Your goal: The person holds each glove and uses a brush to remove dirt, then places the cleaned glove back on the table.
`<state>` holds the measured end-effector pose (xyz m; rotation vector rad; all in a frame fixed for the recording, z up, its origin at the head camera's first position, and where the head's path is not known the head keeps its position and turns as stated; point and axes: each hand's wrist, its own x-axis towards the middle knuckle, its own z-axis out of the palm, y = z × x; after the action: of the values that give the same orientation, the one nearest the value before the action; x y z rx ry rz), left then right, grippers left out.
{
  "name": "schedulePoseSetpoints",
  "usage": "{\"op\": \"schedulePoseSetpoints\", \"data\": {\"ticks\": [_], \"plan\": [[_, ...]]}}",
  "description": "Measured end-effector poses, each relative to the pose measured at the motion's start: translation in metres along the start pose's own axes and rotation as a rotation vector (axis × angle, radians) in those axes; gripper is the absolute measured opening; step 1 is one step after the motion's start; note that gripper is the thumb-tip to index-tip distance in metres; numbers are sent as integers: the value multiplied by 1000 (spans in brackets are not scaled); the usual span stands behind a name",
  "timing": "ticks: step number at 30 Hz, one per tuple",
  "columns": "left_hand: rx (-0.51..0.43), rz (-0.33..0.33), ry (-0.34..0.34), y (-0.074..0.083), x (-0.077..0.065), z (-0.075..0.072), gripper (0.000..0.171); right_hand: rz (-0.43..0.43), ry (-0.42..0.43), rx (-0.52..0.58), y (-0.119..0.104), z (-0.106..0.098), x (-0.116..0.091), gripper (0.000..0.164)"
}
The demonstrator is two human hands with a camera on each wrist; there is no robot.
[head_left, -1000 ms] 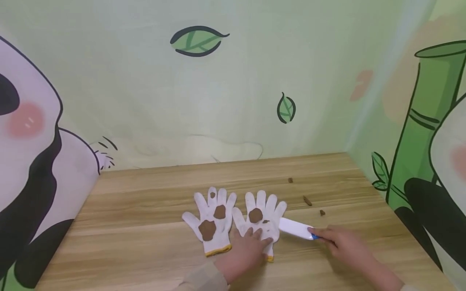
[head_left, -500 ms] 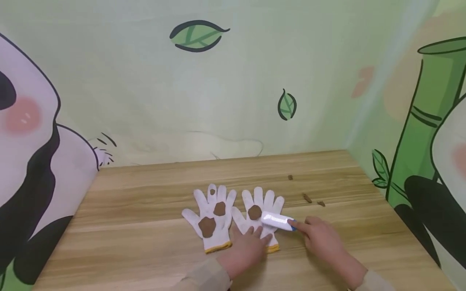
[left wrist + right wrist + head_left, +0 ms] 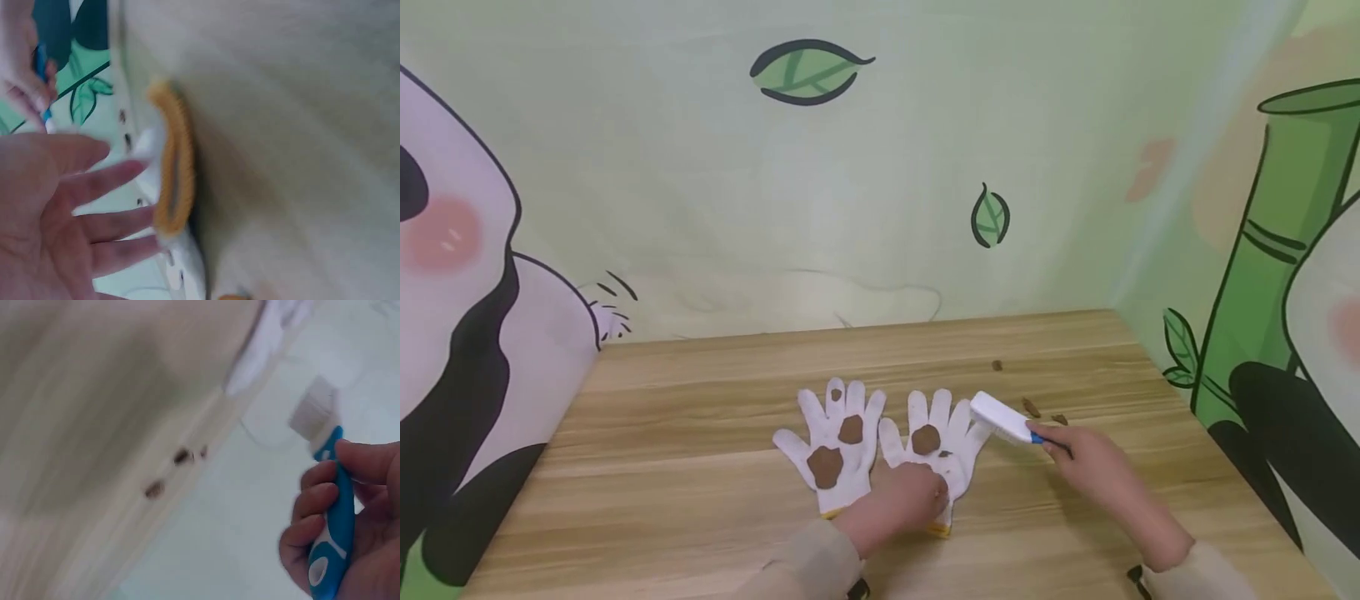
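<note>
Two white knitted gloves lie side by side on the wooden table, the left glove (image 3: pixel 854 467) and the right glove (image 3: pixel 955 454), both with brown patches and yellow cuffs. My left hand (image 3: pixel 902 500) is at the cuff end of the right glove. In the left wrist view its fingers (image 3: pixel 119 226) look fairly straight and reach the orange-yellow cuff (image 3: pixel 177 162); the thumb stands apart. My right hand (image 3: pixel 1093 462) grips a brush (image 3: pixel 1000 417) with a blue and white handle (image 3: pixel 340 512), its white head over the right glove's outer fingers.
Small brown crumbs (image 3: pixel 1031 407) lie on the table (image 3: pixel 685 467) behind and right of the gloves. A wall (image 3: pixel 880 183) painted with leaves, pandas and bamboo closes off the back and sides.
The brush has moved from the right glove's palm up and right towards its outer fingertips. My left hand has gone from spread flat on the glove to a more bunched pose; the glove's cuff has shifted slightly.
</note>
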<state>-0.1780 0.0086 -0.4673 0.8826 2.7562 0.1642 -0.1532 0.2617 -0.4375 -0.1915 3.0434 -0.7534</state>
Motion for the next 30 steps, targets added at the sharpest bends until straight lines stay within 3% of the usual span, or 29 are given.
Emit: {"op": "schedulePoseSetpoints", "data": {"ticks": [3, 6, 10, 16, 19, 23, 26, 30], "plan": [[68, -41, 75, 5, 0, 8, 25, -106, 74, -190, -6, 14, -3, 35], [112, -82, 52, 11, 1, 15, 35, -213, 137, -328, -10, 30, -7, 38], [157, -95, 10, 16, 2, 19, 40, -324, 193, -422, -9, 44, -9, 45], [138, -94, 0, 18, 3, 13, 40, -357, 291, -559, -1, 46, -5, 60], [139, -96, -2, 17, 2, 8, 41, -342, 325, -575, 0, 44, -1, 60], [92, -96, 7, 16, -1, 6, 42, -351, 394, -497, -2, 43, 2, 54], [77, -86, 7, 17, -3, 6, 43, -371, 358, -435, -4, 43, -1, 48], [77, -91, -23, 19, -3, 8, 45, -324, 286, -440, -2, 43, -5, 49]]}}
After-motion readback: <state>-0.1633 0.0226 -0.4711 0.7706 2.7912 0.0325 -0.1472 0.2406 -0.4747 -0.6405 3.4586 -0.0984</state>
